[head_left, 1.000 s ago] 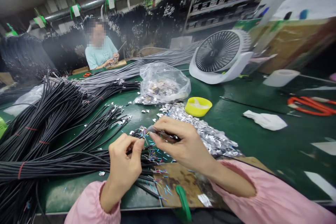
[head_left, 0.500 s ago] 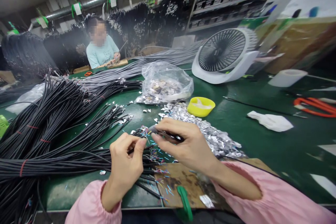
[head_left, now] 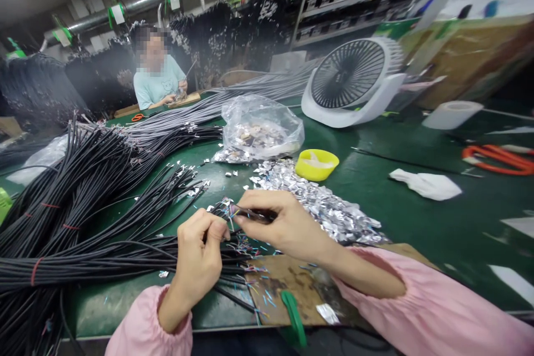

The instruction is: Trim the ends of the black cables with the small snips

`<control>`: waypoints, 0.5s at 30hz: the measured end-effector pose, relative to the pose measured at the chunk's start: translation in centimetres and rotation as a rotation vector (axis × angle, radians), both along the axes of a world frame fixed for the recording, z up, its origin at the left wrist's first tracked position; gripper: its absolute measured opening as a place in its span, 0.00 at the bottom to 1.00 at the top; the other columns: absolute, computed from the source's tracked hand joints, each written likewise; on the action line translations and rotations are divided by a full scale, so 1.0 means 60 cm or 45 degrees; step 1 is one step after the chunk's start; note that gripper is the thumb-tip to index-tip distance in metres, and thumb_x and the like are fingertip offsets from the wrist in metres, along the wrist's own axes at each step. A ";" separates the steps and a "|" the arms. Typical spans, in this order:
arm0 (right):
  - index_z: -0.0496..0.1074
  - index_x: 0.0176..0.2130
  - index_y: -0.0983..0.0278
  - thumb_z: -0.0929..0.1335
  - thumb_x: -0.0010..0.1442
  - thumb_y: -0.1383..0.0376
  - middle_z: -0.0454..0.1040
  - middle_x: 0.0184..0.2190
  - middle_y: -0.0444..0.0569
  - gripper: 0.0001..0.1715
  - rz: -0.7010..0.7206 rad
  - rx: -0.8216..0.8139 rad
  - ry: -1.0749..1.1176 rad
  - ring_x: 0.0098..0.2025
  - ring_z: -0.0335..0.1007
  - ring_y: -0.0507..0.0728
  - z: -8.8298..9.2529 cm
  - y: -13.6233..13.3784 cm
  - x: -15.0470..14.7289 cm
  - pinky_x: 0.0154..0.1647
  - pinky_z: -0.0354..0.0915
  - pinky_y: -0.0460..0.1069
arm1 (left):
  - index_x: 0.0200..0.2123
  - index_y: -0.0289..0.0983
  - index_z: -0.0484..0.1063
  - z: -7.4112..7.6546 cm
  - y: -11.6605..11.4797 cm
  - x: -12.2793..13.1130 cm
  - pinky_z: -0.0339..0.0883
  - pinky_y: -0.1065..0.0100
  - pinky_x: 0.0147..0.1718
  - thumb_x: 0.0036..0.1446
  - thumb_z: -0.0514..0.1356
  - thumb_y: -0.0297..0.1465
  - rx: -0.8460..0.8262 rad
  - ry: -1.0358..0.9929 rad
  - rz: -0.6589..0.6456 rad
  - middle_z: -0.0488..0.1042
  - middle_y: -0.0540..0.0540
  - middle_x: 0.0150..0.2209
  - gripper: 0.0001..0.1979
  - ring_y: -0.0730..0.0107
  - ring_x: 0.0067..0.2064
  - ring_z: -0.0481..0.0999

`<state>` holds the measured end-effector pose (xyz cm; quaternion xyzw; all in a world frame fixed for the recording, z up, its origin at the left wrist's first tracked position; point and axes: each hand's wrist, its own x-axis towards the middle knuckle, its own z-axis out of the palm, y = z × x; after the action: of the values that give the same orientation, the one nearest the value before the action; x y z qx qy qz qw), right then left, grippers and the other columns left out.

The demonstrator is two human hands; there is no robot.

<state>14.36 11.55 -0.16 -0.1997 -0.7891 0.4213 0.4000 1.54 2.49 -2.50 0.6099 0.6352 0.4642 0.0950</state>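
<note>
My left hand (head_left: 200, 250) is closed in a pinch around a black cable end whose thin coloured wires (head_left: 232, 211) fan out between my hands. My right hand (head_left: 279, 225) has its thumb and fingers pressed together on a dark, slim tool (head_left: 261, 215), mostly hidden in the palm, with its tip at those wires. Beneath and left of my hands lies a bundle of black cables (head_left: 125, 260) with stripped, coloured ends. Beyond my right hand spreads a heap of silvery foil pieces (head_left: 329, 206).
A clear bag of scraps (head_left: 262, 133), a yellow bowl (head_left: 317, 166) and a white fan (head_left: 354, 80) stand farther back. Orange-handled scissors (head_left: 500, 160) lie right. A wooden board (head_left: 287, 283) with a green strap (head_left: 293, 317) is at the front edge. Across the table sits a person (head_left: 161, 83).
My right hand's fingers have closed together, and the hand has shifted slightly left. The wires remain between my hands. The view has shifted a little.
</note>
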 end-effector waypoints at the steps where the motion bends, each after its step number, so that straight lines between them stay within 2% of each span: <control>1: 0.73 0.21 0.66 0.66 0.48 0.68 0.69 0.18 0.44 0.08 0.023 -0.118 0.027 0.21 0.62 0.48 0.001 0.001 0.000 0.21 0.59 0.44 | 0.18 0.36 0.63 0.001 0.000 -0.001 0.55 0.72 0.25 0.61 0.49 0.28 -0.010 0.004 -0.014 0.64 0.51 0.20 0.18 0.75 0.24 0.62; 4: 0.76 0.30 0.66 0.68 0.47 0.64 0.75 0.24 0.47 0.09 0.148 -0.472 0.109 0.25 0.69 0.51 0.002 0.004 0.001 0.27 0.67 0.45 | 0.18 0.36 0.63 0.005 -0.001 -0.004 0.54 0.72 0.25 0.62 0.47 0.29 -0.048 0.000 -0.041 0.65 0.50 0.21 0.19 0.75 0.24 0.62; 7: 0.77 0.36 0.67 0.71 0.43 0.63 0.77 0.25 0.47 0.17 0.197 -0.628 0.135 0.25 0.71 0.52 -0.002 0.003 0.001 0.28 0.69 0.47 | 0.18 0.36 0.63 0.005 0.000 -0.004 0.54 0.72 0.24 0.62 0.47 0.31 -0.076 0.011 -0.016 0.65 0.50 0.20 0.20 0.75 0.24 0.62; 10: 0.78 0.33 0.67 0.73 0.41 0.64 0.77 0.24 0.48 0.16 0.070 -0.551 0.200 0.26 0.73 0.53 -0.007 0.000 -0.001 0.31 0.71 0.47 | 0.18 0.36 0.65 0.002 0.003 -0.004 0.54 0.73 0.24 0.61 0.49 0.33 -0.086 0.029 0.037 0.64 0.51 0.19 0.19 0.75 0.23 0.62; 15: 0.79 0.35 0.66 0.69 0.46 0.67 0.79 0.30 0.49 0.14 -0.045 -0.220 0.151 0.30 0.76 0.55 -0.014 0.006 0.001 0.34 0.72 0.48 | 0.22 0.36 0.70 -0.001 0.012 -0.004 0.56 0.74 0.23 0.59 0.52 0.36 -0.098 -0.097 0.104 0.68 0.51 0.21 0.17 0.75 0.24 0.65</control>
<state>14.42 11.93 -0.99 -0.2221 -0.7210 0.4919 0.4346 1.30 3.20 -2.53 0.5614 0.6729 0.4656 0.1236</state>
